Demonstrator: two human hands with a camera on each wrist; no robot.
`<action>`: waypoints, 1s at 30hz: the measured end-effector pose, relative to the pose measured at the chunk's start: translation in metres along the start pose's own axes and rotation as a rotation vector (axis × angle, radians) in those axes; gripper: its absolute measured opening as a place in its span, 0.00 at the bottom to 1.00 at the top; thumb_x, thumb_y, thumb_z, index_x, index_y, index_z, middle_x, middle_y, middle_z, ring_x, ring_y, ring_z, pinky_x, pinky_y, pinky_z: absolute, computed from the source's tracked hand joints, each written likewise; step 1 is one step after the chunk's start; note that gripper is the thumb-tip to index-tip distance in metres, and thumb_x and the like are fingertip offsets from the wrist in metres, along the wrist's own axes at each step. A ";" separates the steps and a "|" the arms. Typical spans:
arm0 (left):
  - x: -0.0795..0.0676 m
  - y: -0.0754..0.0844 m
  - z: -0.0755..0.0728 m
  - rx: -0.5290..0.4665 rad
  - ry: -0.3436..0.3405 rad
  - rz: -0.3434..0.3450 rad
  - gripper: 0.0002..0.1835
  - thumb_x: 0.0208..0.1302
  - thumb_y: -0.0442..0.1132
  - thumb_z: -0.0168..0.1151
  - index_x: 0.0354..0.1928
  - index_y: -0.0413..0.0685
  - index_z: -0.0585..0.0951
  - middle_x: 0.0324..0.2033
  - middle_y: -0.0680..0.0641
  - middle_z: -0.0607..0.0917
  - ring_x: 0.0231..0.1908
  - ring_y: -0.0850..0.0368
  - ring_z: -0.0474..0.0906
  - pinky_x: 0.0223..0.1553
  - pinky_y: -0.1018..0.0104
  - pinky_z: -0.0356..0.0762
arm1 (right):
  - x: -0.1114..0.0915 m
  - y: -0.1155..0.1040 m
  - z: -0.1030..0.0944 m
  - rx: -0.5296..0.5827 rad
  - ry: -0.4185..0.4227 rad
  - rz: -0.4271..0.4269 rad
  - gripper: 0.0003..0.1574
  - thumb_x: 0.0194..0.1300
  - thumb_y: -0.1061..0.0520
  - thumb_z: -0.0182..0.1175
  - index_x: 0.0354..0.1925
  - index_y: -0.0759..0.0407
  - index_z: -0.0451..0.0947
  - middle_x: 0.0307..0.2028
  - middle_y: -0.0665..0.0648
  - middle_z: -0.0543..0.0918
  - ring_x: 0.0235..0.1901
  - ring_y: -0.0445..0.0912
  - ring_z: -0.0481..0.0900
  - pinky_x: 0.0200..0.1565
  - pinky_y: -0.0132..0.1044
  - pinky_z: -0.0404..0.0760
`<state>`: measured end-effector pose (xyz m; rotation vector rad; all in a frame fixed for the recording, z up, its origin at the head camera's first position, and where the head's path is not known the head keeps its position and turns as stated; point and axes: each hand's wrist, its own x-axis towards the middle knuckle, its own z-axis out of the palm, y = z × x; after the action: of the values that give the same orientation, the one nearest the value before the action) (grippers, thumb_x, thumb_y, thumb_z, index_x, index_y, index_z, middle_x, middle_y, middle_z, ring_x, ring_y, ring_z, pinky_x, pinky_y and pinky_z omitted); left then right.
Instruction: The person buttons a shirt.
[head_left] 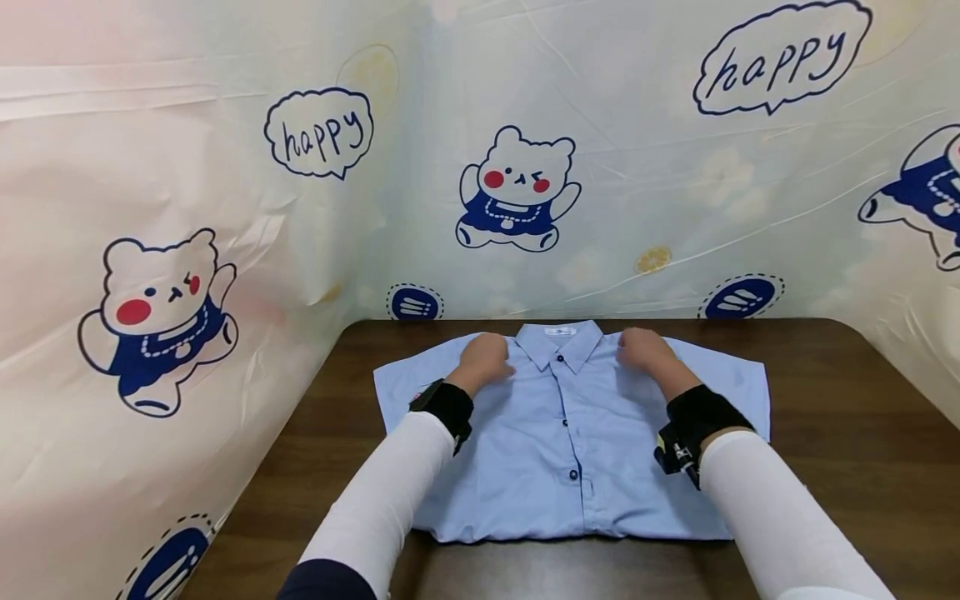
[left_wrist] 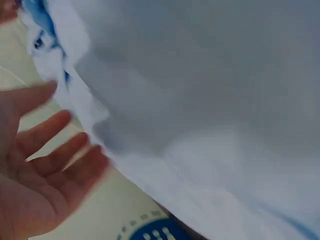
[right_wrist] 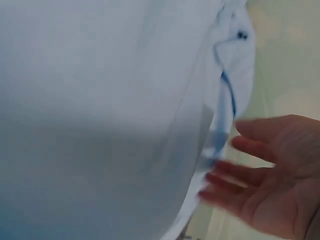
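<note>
A light blue short-sleeved button shirt [head_left: 517, 450] lies front side up on the brown table, its collar [head_left: 561, 343] at the far edge and dark buttons down the middle. My left hand [head_left: 483, 360] is over the shoulder left of the collar, and my right hand [head_left: 647, 357] is over the shoulder on the other side. Seen from the left wrist, the left fingers [left_wrist: 75, 155] are spread and loosely bent beside the pale cloth [left_wrist: 175, 125]. In the right wrist view, the right fingers [right_wrist: 235, 175] stretch to the shirt's edge, holding nothing. Both wrist views are blurred.
Dark wood tabletop [head_left: 840, 467] extends on both sides of the shirt. A printed cloth backdrop [head_left: 420, 208] with cartoon bears rises behind and beside the table. Black camera straps [head_left: 446, 408] circle both wrists, over white sleeves.
</note>
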<state>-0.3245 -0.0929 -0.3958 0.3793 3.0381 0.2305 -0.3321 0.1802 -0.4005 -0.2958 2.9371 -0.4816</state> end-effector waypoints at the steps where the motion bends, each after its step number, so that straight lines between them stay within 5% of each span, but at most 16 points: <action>1: -0.002 -0.005 0.000 0.029 -0.060 -0.012 0.16 0.60 0.50 0.69 0.38 0.44 0.85 0.38 0.47 0.85 0.41 0.51 0.80 0.44 0.58 0.77 | -0.002 0.004 -0.001 -0.042 -0.074 0.022 0.26 0.68 0.57 0.56 0.55 0.76 0.72 0.54 0.74 0.75 0.55 0.66 0.73 0.56 0.56 0.71; 5: -0.006 -0.020 0.006 0.057 -0.252 -0.038 0.39 0.52 0.63 0.71 0.60 0.45 0.78 0.58 0.45 0.79 0.59 0.49 0.72 0.60 0.55 0.69 | -0.007 0.010 0.000 -0.125 -0.345 0.110 0.42 0.72 0.45 0.53 0.68 0.75 0.58 0.66 0.77 0.61 0.67 0.69 0.58 0.66 0.59 0.58; 8: -0.005 -0.027 0.011 0.042 -0.326 -0.055 0.52 0.48 0.66 0.71 0.72 0.48 0.65 0.69 0.44 0.67 0.70 0.47 0.58 0.68 0.52 0.56 | -0.010 0.010 0.003 -0.113 -0.417 0.171 0.51 0.72 0.40 0.53 0.71 0.76 0.47 0.70 0.77 0.53 0.69 0.70 0.50 0.68 0.59 0.53; 13: -0.001 -0.033 0.015 0.035 -0.356 -0.065 0.59 0.45 0.65 0.74 0.75 0.51 0.57 0.73 0.41 0.57 0.73 0.43 0.47 0.70 0.46 0.46 | -0.008 0.011 0.007 -0.064 -0.404 0.205 0.56 0.70 0.40 0.55 0.72 0.77 0.42 0.70 0.78 0.49 0.70 0.70 0.48 0.68 0.60 0.52; 21: -0.002 -0.036 0.016 -0.018 -0.359 -0.110 0.61 0.41 0.63 0.77 0.76 0.57 0.55 0.75 0.39 0.50 0.72 0.31 0.43 0.67 0.38 0.52 | -0.008 0.012 0.008 -0.032 -0.386 0.245 0.57 0.69 0.41 0.58 0.73 0.75 0.41 0.70 0.78 0.49 0.69 0.71 0.49 0.67 0.61 0.53; 25: -0.006 -0.030 0.012 0.001 -0.344 -0.134 0.58 0.43 0.63 0.77 0.75 0.57 0.59 0.74 0.40 0.55 0.71 0.34 0.47 0.65 0.36 0.54 | -0.008 0.003 0.004 -0.100 -0.349 0.196 0.45 0.67 0.44 0.61 0.66 0.76 0.61 0.63 0.77 0.65 0.62 0.66 0.66 0.62 0.58 0.65; 28: -0.009 -0.019 0.007 0.061 -0.330 -0.139 0.50 0.42 0.60 0.78 0.67 0.50 0.70 0.67 0.41 0.69 0.66 0.38 0.61 0.63 0.35 0.57 | -0.005 -0.016 0.003 -0.150 -0.249 0.122 0.27 0.64 0.48 0.63 0.48 0.72 0.76 0.49 0.70 0.78 0.46 0.58 0.76 0.52 0.54 0.74; 30: -0.009 -0.008 0.004 0.103 -0.329 -0.113 0.40 0.42 0.55 0.80 0.58 0.47 0.77 0.59 0.42 0.77 0.60 0.42 0.70 0.62 0.37 0.60 | -0.003 -0.032 0.008 -0.129 -0.187 0.075 0.20 0.63 0.49 0.63 0.37 0.67 0.78 0.39 0.65 0.80 0.37 0.54 0.77 0.44 0.50 0.76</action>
<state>-0.3172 -0.1028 -0.4004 0.2239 2.7406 0.0030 -0.3222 0.1487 -0.3975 -0.2313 2.7891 -0.2409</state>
